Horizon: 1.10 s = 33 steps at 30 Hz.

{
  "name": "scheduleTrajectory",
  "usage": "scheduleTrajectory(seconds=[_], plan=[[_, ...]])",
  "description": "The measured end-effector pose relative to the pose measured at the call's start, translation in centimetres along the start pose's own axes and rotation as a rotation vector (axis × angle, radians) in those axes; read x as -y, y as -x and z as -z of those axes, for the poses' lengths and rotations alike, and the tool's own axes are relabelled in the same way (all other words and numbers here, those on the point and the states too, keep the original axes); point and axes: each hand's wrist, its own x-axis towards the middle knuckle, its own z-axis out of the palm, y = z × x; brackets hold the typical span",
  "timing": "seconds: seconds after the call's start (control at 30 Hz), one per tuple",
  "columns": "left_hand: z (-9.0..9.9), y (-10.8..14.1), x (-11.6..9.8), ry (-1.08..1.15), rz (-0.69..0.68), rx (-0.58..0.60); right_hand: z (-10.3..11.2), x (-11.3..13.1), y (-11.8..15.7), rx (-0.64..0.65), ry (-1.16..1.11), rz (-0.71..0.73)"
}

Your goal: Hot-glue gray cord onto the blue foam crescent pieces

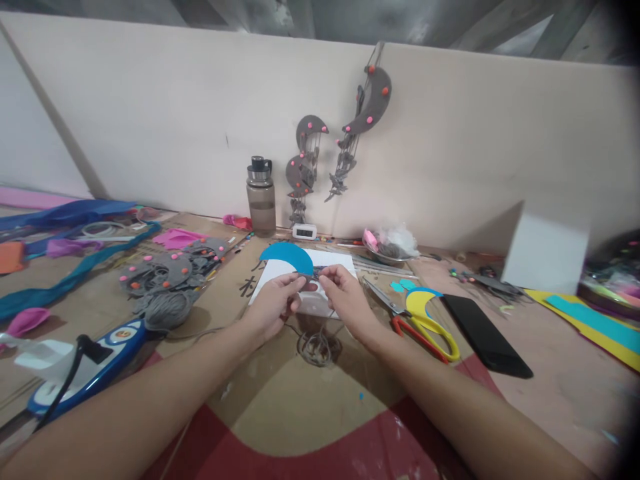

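A blue crescent cut-out (286, 257) shows just beyond my left hand (275, 303), whose thumb and fingers pinch it near its right tip. Close beside it, my right hand (345, 299) is closed in a pinch on thin grey yarn (316, 271); its fingertips almost meet those of the left. Below both hands a loose coil of grey yarn (319, 348) lies on the cardboard. Behind the hands is a white sheet (343, 259). Scissors (420, 327) with red and yellow handles rest right of my right hand.
At left are a grey yarn ball (167, 308), grey crescents with coloured dots (175, 267) and a blue-white tool (93, 367). A bottle (261, 200) stands by the wall, where dotted crescents (377, 100) hang. A black phone (485, 333) and yellow crescent (419, 303) lie right.
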Motion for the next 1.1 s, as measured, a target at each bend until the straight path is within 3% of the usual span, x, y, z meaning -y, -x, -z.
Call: scheduleTrajectory(seconds=[0.2, 0.47, 0.6, 0.7, 0.8, 0.87, 0.97, 1.1], plan=[[0.1, 0.0, -0.6, 0.139, -0.028, -0.007, -0.1, 0.6, 0.7, 0.025, 0.339, 0.168], [0.2, -0.1, -1.1, 0.246, -0.061, 0.003, -0.1, 0.8, 0.7, 0.122, 0.494, 0.251], [1.1, -0.7, -1.3, 0.238, -0.127, -0.098, 2.1, 1.2, -0.6, -0.031, 0.736, 0.265], [1.6, -1.0, -1.3, 0.18, -0.166, -0.161, 3.6, 0.6, -1.4, -0.119, 0.918, 0.096], [1.6, -1.0, -1.0, 0.131, -0.165, -0.172, 4.0, -0.6, -1.4, 0.008, 1.021, -0.037], [1.4, -0.9, -0.8, 0.098, -0.155, -0.161, 3.7, -1.4, -1.2, 0.056, 1.047, -0.033], [1.4, -0.8, -0.5, 0.039, -0.137, -0.152, 3.4, -1.9, -1.3, 0.022, 0.967, -0.071], [1.6, -0.9, -0.3, -0.003, -0.129, -0.17, 4.0, -1.6, -2.2, -0.244, 0.649, -0.033]])
